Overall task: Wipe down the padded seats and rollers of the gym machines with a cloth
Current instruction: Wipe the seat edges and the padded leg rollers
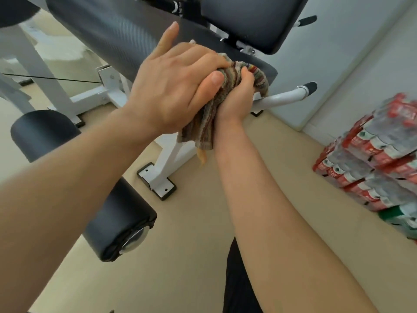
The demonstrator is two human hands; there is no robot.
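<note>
A striped, multicoloured cloth is bunched between both hands in front of a long black padded seat. My left hand grips the top of the cloth with thumb and curled fingers, and its index finger points up against the pad. My right hand holds the cloth from below, fingers curled round it. A loose end of the cloth hangs down between my wrists. A black back pad stands behind the seat. Two black padded rollers lie at the lower left.
The machine's white frame has feet bolted to the beige floor. A white handle bar with a black grip sticks out to the right. Stacked packs of bottled water stand by the right wall. A thin black cable runs at the left.
</note>
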